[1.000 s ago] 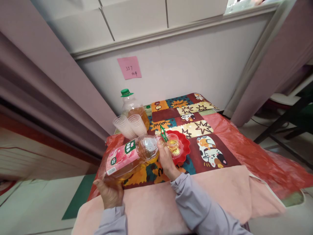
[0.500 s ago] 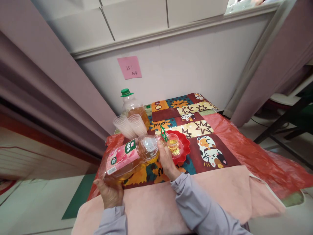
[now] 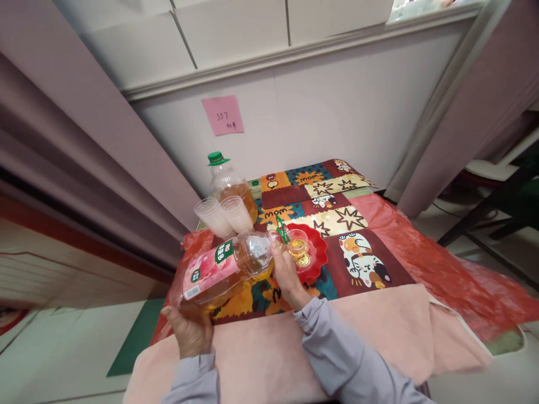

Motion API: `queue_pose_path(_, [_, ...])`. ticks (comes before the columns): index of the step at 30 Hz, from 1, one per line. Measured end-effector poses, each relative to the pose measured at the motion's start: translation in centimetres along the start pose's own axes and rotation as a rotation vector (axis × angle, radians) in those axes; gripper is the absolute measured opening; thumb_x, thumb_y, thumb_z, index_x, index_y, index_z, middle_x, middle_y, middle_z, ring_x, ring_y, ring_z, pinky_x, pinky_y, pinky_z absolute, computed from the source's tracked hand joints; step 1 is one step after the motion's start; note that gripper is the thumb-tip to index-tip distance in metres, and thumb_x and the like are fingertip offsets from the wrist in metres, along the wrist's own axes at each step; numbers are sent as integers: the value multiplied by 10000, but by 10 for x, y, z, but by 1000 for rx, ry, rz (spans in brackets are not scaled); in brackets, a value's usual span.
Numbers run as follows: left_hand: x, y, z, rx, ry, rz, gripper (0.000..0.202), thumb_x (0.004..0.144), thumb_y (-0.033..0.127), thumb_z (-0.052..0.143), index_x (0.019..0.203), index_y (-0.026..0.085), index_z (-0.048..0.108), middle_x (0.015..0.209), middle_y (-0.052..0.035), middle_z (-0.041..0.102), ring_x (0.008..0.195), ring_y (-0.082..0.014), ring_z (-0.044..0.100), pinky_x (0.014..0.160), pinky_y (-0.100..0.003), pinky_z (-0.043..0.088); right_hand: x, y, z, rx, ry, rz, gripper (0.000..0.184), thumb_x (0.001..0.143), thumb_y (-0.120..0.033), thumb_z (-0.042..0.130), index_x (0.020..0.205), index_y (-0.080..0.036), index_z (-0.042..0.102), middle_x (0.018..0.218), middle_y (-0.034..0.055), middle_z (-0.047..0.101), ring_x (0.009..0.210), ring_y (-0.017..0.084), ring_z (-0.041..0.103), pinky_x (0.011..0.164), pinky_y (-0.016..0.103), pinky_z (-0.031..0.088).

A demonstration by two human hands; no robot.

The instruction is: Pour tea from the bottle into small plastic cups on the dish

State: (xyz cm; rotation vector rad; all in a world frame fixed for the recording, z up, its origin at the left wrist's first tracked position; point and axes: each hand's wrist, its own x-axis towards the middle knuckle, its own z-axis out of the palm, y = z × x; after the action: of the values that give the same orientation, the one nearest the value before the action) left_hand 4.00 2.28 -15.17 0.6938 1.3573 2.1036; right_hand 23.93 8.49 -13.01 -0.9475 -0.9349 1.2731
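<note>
A large clear plastic juice bottle (image 3: 219, 272) with a pink label lies tilted between my hands, its neck toward the right. My left hand (image 3: 189, 331) supports its base from below, thumb apart from the fingers. Around the neck my right hand (image 3: 286, 275) is closed. Past the mouth, a small clear plastic cup (image 3: 298, 244) with yellowish liquid stands in a red scalloped dish (image 3: 318, 258). A green plastic strip (image 3: 281, 229) sticks up by the neck; whether it belongs to the bottle I cannot tell.
Behind the tilted bottle stand two stacks of clear cups (image 3: 227, 216) and a second bottle (image 3: 227, 179) with a green cap. Patterned mats (image 3: 379, 261) and red plastic sheeting (image 3: 455, 269) cover the table. A pink cloth (image 3: 379, 320) lies along the near edge. Behind is a wall (image 3: 303, 123).
</note>
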Motion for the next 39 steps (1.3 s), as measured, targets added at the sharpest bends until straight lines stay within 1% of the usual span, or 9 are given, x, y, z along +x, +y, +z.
queue_pose_path(4, [0, 0, 0, 7, -12, -9, 1017, 748, 1001, 520, 1387, 233, 707, 1525, -132, 658, 1495, -395, 530, 1229, -567, 449, -1, -1, 1, -8, -21, -62, 541, 1028, -651, 513, 1282, -227, 733, 1381, 73, 752, 1350, 277, 637, 1226, 407, 420])
queue_pose_path(11, [-4, 3, 4, -71, -141, 33, 935, 805, 910, 604, 1443, 231, 678, 1544, -149, 639, 1463, -373, 566, 1171, -510, 517, -8, -20, 1, -126, -40, -135, 485, 1033, -615, 503, 1195, -221, 736, 1232, 86, 788, 1194, 303, 694, 1078, 423, 504])
queue_pose_path(17, [-11, -1, -3, -193, -156, -190, 725, 912, 743, 598, 1403, 221, 705, 1436, -128, 719, 1432, -357, 597, 1185, -531, 500, -18, -53, 3, -366, 16, -150, 568, 938, -727, 564, 1140, -211, 690, 1068, 95, 794, 988, 306, 720, 863, 393, 509])
queue_pose_path(21, [-12, -5, -9, -255, -216, -373, 578, 931, 595, 631, 1294, 163, 754, 1339, -151, 763, 1417, -363, 611, 1183, -546, 500, -27, -72, 11, -603, 3, -238, 607, 931, -775, 535, 1151, -228, 675, 850, 41, 747, 727, 246, 653, 682, 333, 408])
queue_pose_path(26, [-11, -10, -14, -318, -245, -426, 454, 902, 485, 685, 1201, 157, 782, 1271, -145, 789, 1394, -363, 628, 1182, -538, 499, -30, -76, 17, -767, 30, -305, 616, 967, -771, 492, 1178, -221, 671, 757, 24, 709, 618, 224, 599, 630, 319, 333])
queue_pose_path(28, [-9, -13, -16, -264, -244, -373, 460, 913, 498, 667, 1193, 151, 781, 1260, -154, 788, 1383, -360, 636, 1190, -535, 488, -29, -74, 19, -816, 45, -327, 623, 970, -786, 477, 1145, -219, 669, 726, 23, 695, 615, 232, 607, 620, 317, 317])
queue_pose_path(32, [-7, -15, -21, -9, -143, -67, 573, 916, 606, 680, 1281, 168, 735, 1412, -170, 709, 1440, -340, 587, 1256, -506, 403, -32, -74, 27, -929, 61, -370, 626, 966, -808, 483, 1112, -222, 647, 755, 46, 703, 669, 261, 652, 618, 318, 293])
queue_pose_path(35, [-8, -12, -26, 135, -146, 164, 860, 680, 679, 891, 1354, 183, 692, 1536, -185, 616, 1514, -386, 499, 1307, -518, 315, -38, -77, 36, -995, 54, -392, 628, 933, -821, 548, 1091, -221, 641, 801, 70, 719, 686, 271, 670, 624, 319, 285])
queue_pose_path(39, [-15, -10, -28, 408, -173, 375, 1230, 321, 528, 1056, 1431, 206, 636, 1566, -203, 583, 1510, -476, 475, 1309, -645, 265, -43, -80, 51, -991, 19, -378, 663, 872, -822, 656, 1139, -215, 658, 888, 105, 744, 739, 304, 704, 658, 325, 339])
